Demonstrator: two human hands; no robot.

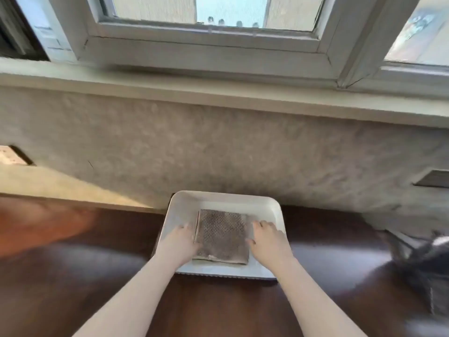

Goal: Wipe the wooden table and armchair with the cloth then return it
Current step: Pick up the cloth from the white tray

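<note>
Folded grey-brown waffle-weave cloth (222, 235) lies in white rectangular tray (272, 207) on dark wooden worktop (97, 263); left hand (181, 242) and right hand (268, 242) flank it, fingers (258, 224) spread, touching its edges, gripping nothing.

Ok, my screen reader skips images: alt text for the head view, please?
Two bare hands, left hand and right hand, rest at either side of a folded brown cloth lying in a white tray on a dark wooden table below a window.

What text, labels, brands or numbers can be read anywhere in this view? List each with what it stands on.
None can be read.
Folded cloth: woven pattern only, no label showing.
White tray: plain.
Wall plate at the left edge: faint marks, too blurred to read.
Window frame: no lettering visible.
</note>
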